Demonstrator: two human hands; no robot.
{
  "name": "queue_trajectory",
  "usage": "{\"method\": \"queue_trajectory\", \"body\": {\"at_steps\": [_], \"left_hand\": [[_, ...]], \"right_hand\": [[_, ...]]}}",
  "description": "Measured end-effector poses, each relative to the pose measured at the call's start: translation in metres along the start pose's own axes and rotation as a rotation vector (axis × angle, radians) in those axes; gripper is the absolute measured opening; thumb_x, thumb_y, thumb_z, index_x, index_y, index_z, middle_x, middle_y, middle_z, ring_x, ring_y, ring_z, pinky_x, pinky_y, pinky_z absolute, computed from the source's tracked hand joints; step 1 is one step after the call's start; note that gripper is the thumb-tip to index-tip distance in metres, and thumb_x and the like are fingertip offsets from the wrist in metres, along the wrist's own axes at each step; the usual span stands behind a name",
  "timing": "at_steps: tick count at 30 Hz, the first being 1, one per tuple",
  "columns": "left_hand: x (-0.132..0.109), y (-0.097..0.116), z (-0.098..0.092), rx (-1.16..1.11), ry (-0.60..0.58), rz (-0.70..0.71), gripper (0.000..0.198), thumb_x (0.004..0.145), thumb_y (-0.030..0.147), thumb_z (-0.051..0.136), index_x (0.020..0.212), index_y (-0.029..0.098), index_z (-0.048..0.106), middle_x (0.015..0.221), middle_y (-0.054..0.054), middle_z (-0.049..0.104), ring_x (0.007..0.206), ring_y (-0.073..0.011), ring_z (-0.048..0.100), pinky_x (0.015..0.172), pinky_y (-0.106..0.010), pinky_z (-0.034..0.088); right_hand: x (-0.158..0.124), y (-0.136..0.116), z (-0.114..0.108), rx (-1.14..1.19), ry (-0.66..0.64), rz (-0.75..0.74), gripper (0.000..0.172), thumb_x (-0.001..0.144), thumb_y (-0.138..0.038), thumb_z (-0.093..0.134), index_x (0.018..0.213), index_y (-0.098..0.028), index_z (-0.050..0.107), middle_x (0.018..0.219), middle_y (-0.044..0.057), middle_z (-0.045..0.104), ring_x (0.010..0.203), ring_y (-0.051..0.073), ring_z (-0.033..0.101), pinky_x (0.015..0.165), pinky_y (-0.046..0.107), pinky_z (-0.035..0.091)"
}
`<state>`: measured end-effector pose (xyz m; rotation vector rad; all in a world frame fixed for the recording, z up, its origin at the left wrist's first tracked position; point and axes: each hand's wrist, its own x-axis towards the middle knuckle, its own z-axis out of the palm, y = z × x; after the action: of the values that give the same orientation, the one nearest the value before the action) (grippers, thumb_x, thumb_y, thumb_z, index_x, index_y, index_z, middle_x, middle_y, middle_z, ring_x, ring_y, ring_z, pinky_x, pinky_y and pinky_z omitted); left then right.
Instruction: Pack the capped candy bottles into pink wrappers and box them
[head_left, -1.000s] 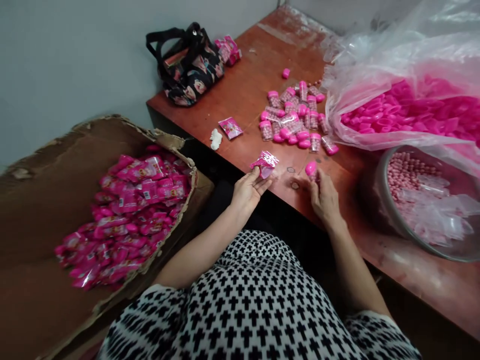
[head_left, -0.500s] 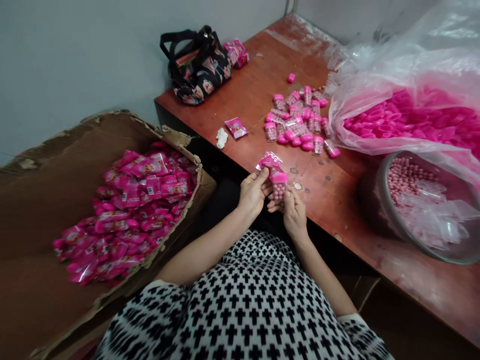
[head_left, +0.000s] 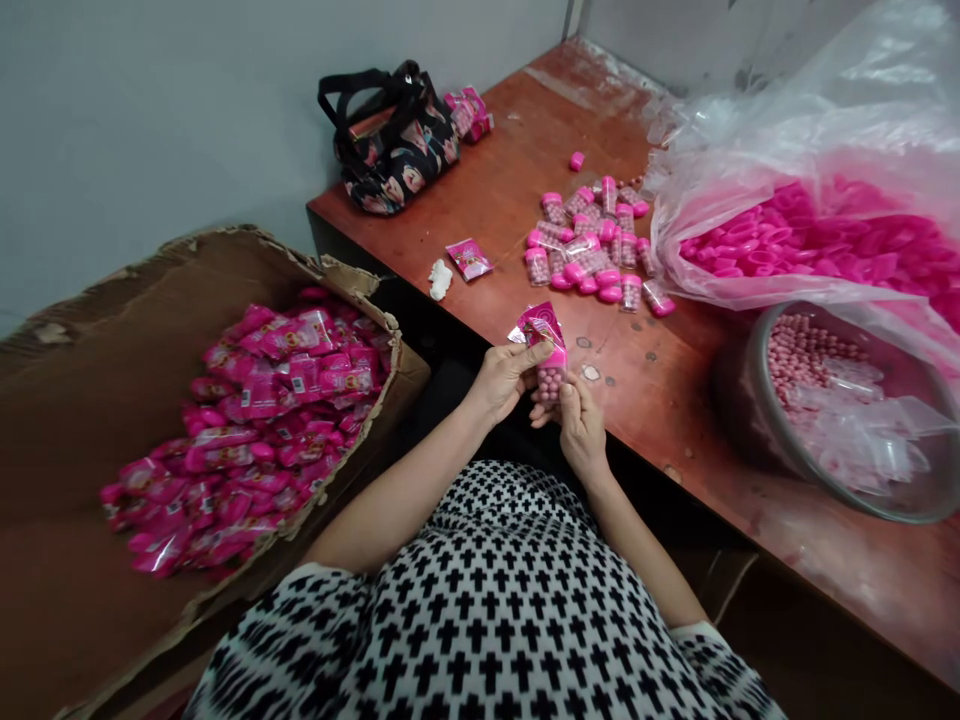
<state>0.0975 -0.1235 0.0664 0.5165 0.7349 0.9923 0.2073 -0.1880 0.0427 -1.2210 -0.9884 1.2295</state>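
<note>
At the table's front edge, my left hand (head_left: 504, 380) is closed on a shiny pink wrapper (head_left: 541, 318), its thumb across the wrapper's lower part. My right hand (head_left: 582, 425) grips the lower side of a small clear bottle (head_left: 551, 384) filled with pink balls. The bottle's pink cap lies against the wrapper, partly covered by it and by my left thumb. Whether the cap is inside the wrapper's mouth, I cannot tell. Beyond my hands lies a pile of similar filled bottles (head_left: 592, 245). One flat pink packet (head_left: 469, 260) rests to their left.
A cardboard box (head_left: 97, 350) at left holds many pink packets (head_left: 300, 380). On the table (head_left: 510, 205) are a floral handbag (head_left: 401, 150), a white crumpled scrap (head_left: 440, 280), a plastic bag of pink caps (head_left: 810, 235) and a bowl (head_left: 776, 400) of pink balls and clear bottles.
The wrapper has come down over the bottle's cap, with my left thumb shifted right across it. My right hand has moved slightly left. The whole view has shifted a little.
</note>
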Motion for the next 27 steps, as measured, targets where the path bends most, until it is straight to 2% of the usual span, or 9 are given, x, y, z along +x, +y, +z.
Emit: {"method": "queue_trajectory", "body": {"at_steps": [4,8,10,12,16,20,27], "left_hand": [[0.003,0.004,-0.004,0.115,-0.04,0.013,0.028,0.058,0.03,0.079,0.058,0.008,0.063,0.055,-0.004,0.061,0.049,-0.0103,0.057,0.054,-0.025,0.048],[0.0,-0.003,0.0,0.186,-0.02,0.036,0.027,0.061,0.032,0.077,0.063,0.008,0.067,0.056,-0.005,0.062,0.047,-0.0101,0.055,0.047,-0.023,0.042],[-0.002,-0.007,0.003,0.181,0.018,0.051,0.027,0.062,0.033,0.077,0.063,0.008,0.067,0.053,-0.004,0.06,0.044,-0.0088,0.052,0.042,-0.021,0.038],[-0.004,-0.008,0.006,0.163,0.061,0.071,0.027,0.061,0.033,0.077,0.061,0.009,0.066,0.052,-0.003,0.059,0.043,-0.0078,0.05,0.042,-0.021,0.038],[-0.003,-0.004,0.004,0.042,0.109,0.067,0.027,0.059,0.032,0.079,0.062,0.009,0.066,0.059,-0.004,0.063,0.05,-0.009,0.055,0.053,-0.022,0.046],[-0.006,-0.005,0.0,0.009,0.084,0.023,0.025,0.056,0.028,0.081,0.061,0.008,0.066,0.061,-0.006,0.064,0.055,-0.0107,0.058,0.056,-0.024,0.048],[-0.017,-0.003,-0.004,0.059,0.016,-0.037,0.023,0.058,0.026,0.08,0.065,0.007,0.069,0.056,-0.003,0.06,0.05,-0.0075,0.052,0.05,-0.022,0.046]], "right_hand": [[0.002,0.0,-0.001,0.171,-0.079,0.057,0.033,0.087,-0.047,0.047,0.103,-0.019,0.054,0.073,0.0,0.066,0.055,0.011,0.062,0.045,0.023,0.054],[0.005,0.002,-0.001,-0.023,0.075,-0.034,0.035,0.087,-0.047,0.048,0.111,-0.023,0.052,0.065,-0.002,0.064,0.053,0.013,0.063,0.05,0.026,0.056],[0.006,0.002,0.001,-0.046,0.106,-0.051,0.033,0.086,-0.048,0.048,0.109,-0.025,0.051,0.064,-0.003,0.063,0.055,0.013,0.064,0.053,0.027,0.057],[0.008,0.0,0.002,0.053,0.071,-0.027,0.031,0.085,-0.048,0.051,0.106,-0.025,0.048,0.071,-0.002,0.065,0.06,0.014,0.066,0.054,0.028,0.058],[0.006,-0.005,0.0,0.219,-0.05,0.011,0.034,0.079,-0.041,0.062,0.104,-0.023,0.047,0.087,-0.001,0.067,0.069,0.013,0.069,0.062,0.028,0.059],[0.007,-0.003,-0.005,0.238,-0.048,0.027,0.028,0.077,-0.034,0.067,0.096,-0.021,0.051,0.073,-0.003,0.068,0.064,0.013,0.069,0.06,0.028,0.06],[0.022,0.0,0.003,0.328,0.037,0.052,0.035,0.064,-0.037,0.078,0.081,-0.021,0.051,0.062,-0.006,0.067,0.05,0.013,0.066,0.047,0.024,0.059]]}}
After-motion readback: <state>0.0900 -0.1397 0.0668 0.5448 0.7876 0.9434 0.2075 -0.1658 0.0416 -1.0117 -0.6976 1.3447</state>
